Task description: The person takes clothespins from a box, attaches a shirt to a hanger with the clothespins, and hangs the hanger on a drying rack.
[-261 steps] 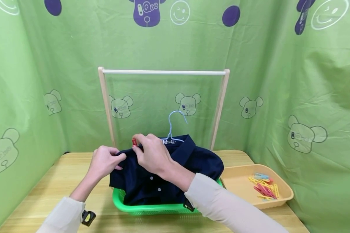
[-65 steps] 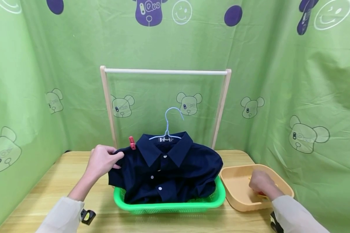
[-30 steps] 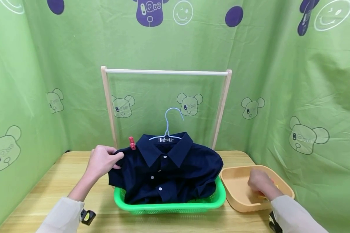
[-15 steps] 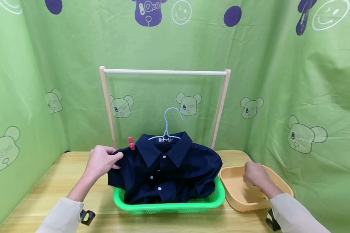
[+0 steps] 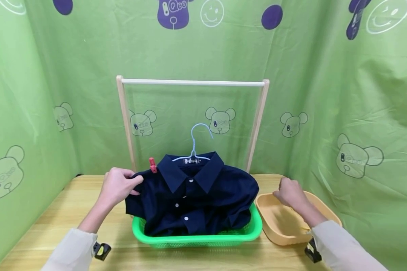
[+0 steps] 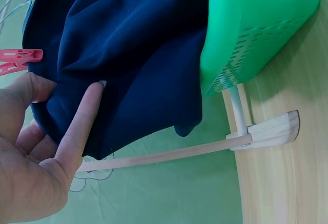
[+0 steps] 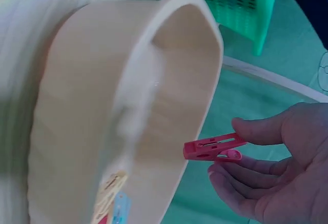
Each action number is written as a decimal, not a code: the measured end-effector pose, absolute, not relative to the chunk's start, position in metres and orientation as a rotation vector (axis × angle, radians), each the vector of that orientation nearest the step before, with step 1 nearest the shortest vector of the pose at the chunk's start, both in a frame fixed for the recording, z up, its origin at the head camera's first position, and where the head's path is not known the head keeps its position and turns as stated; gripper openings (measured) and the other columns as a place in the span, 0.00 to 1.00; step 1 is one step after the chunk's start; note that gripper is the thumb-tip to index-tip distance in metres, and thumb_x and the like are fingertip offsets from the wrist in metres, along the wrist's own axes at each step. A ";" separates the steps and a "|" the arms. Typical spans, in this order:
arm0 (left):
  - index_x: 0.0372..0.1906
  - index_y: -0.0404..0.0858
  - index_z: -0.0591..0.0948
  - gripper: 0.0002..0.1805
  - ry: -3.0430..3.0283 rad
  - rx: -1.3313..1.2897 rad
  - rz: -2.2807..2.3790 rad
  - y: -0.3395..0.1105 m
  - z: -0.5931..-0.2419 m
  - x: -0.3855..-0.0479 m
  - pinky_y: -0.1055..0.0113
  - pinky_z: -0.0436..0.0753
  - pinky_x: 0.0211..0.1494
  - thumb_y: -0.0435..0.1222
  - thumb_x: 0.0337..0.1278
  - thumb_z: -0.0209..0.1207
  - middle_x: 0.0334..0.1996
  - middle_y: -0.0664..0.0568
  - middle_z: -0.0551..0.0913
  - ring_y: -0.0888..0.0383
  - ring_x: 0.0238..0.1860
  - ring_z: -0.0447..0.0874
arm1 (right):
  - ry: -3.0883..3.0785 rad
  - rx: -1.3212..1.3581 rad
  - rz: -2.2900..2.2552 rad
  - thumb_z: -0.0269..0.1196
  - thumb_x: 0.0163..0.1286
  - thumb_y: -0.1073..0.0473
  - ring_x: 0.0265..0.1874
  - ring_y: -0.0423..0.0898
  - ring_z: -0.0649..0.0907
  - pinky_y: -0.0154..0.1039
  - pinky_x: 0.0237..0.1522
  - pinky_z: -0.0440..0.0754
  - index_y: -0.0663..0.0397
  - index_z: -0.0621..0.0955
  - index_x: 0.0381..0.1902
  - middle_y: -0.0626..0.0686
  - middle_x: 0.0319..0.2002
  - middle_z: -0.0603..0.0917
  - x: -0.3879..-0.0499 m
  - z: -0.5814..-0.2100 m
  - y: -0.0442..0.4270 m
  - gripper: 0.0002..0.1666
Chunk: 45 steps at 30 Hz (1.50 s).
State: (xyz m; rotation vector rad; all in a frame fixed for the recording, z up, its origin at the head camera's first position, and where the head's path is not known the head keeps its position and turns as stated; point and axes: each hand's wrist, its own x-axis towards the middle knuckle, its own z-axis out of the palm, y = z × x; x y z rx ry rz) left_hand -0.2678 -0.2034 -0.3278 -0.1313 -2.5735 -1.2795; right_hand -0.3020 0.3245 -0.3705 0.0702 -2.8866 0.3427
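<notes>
Head view with both wrist views. The left hand (image 5: 117, 187) pinches the near-sleeve edge of the dark shirt (image 5: 196, 199) between thumb and fingers. The right hand (image 5: 290, 192) grips a pinkish-red clothespin (image 7: 212, 148) between thumb and fingers, at the rear left edge of the orange tray (image 5: 274, 229); in the right wrist view its tip overlaps the tray's rim. The shirt, on a blue hanger (image 5: 193, 140), sits in and above the green basket (image 5: 203, 239), its held sleeve spilling past the basket's left edge. A red clip (image 5: 153, 165) stands on the same shoulder, between collar and left hand. The tray's left edge lies just beside the basket's right end, leaving little room between them. Above the hanger's hook, an open gap extends up to the rack's white bar (image 5: 193, 82); a wide strip of table (image 5: 54, 210) shows left of the basket. Compared with half a second earlier, the right hand has shifted from over the tray toward the shirt, whereas the left hand's grip, the shirt and the shoulder clip remain essentially unchanged.
</notes>
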 end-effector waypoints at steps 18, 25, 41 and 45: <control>0.23 0.38 0.88 0.12 -2.575 -0.140 -1.274 -0.203 -0.326 -0.267 0.64 0.77 0.23 0.38 0.58 0.62 0.27 0.45 0.90 0.59 0.21 0.90 | -2.639 0.118 0.587 0.66 0.68 0.55 0.22 0.47 0.81 0.41 0.24 0.74 0.62 0.80 0.37 0.49 0.22 0.87 -0.294 -0.320 0.289 0.13; 0.23 0.38 0.88 0.12 -2.568 -0.141 -1.280 -0.204 -0.327 -0.268 0.65 0.79 0.25 0.38 0.58 0.62 0.27 0.45 0.90 0.59 0.21 0.90 | -2.588 0.156 0.654 0.63 0.71 0.57 0.35 0.57 0.89 0.49 0.34 0.82 0.67 0.81 0.47 0.61 0.37 0.90 -0.293 -0.307 0.273 0.16; 0.24 0.38 0.88 0.12 -2.572 -0.143 -1.278 -0.204 -0.328 -0.268 0.65 0.79 0.25 0.39 0.58 0.62 0.27 0.45 0.90 0.59 0.21 0.90 | -2.505 0.200 0.764 0.65 0.72 0.56 0.43 0.62 0.90 0.55 0.42 0.83 0.62 0.83 0.47 0.64 0.42 0.90 -0.289 -0.285 0.246 0.14; 0.25 0.38 0.88 0.12 -2.572 -0.152 -1.279 -0.204 -0.327 -0.268 0.65 0.79 0.25 0.39 0.59 0.62 0.28 0.45 0.91 0.59 0.21 0.90 | -2.482 0.228 0.782 0.66 0.71 0.58 0.43 0.60 0.90 0.51 0.41 0.82 0.61 0.83 0.46 0.62 0.40 0.91 -0.286 -0.282 0.239 0.12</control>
